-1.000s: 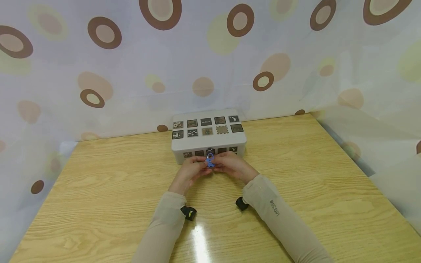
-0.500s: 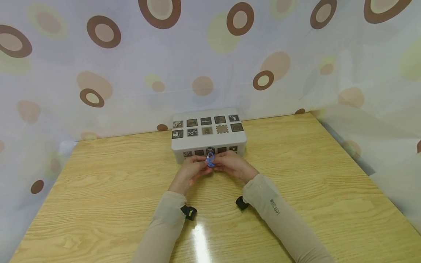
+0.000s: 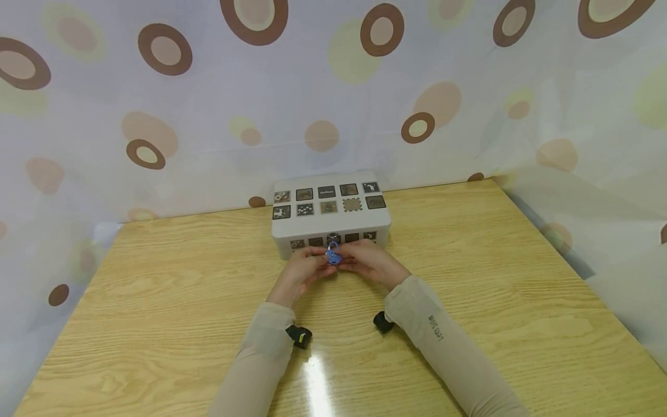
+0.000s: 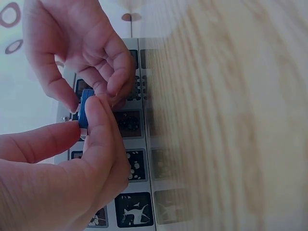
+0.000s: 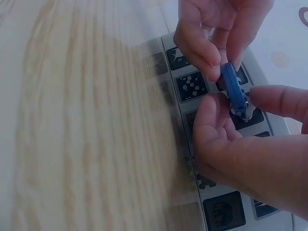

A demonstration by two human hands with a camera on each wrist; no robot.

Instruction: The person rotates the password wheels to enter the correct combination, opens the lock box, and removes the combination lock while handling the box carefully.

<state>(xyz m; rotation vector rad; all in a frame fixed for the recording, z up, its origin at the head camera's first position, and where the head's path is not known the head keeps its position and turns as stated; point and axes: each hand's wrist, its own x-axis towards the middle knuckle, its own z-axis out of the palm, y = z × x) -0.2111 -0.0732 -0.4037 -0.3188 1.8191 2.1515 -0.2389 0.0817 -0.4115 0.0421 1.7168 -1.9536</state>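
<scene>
Blue padlock [image 3: 333,256] shifts angle slightly — little else moves.
Head: held at white box's [image 3: 330,225] clasp [image 3: 333,237], hooking unclear. Left wrist: left hand [image 4: 79,175] pinches it, probably steadying. Right wrist: right hand [image 5: 257,156] clamps it too — thumb by dial-like bumps [image 5: 244,91], probably for control.

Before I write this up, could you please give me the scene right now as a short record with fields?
Left hand: pinches the blue padlock
Right hand: fingers on the same padlock, from the other side
Padlock position: in front of the box, by its latch; whether it is hooked through, I cannot tell
Box: white with picture squares, lid down
Surface: wooden table
Behind: sheet with rings and spots
Clothing: light sleeves on both arms
</scene>
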